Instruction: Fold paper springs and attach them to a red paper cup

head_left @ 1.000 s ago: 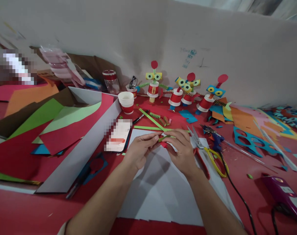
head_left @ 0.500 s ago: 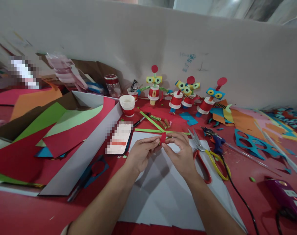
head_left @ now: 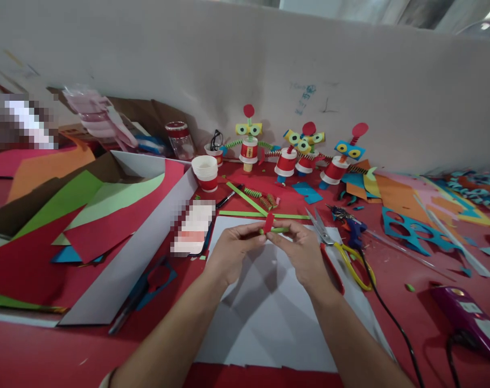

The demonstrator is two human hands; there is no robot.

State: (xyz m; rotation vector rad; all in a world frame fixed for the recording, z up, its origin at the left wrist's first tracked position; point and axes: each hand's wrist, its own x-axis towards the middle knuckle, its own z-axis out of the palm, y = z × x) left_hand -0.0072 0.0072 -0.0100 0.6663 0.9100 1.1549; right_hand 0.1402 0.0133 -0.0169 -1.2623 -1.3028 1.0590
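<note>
Above the far edge of the white sheet (head_left: pixel 269 318), the left hand (head_left: pixel 232 252) and right hand (head_left: pixel 303 254) meet fingertip to fingertip, each pinched closed on a short green paper strip (head_left: pixel 278 230) held level, with a small red paper piece (head_left: pixel 268 221) standing up from it between the thumbs. Just right of the sheet, yellow-and-red scissors (head_left: pixel 337 248) lie open on the red surface (head_left: pixel 410 269) beside a blue glue gun (head_left: pixel 352 229). Well beyond the sheet, paper-cup figures (head_left: pixel 285 161) stand along the wall.
</note>
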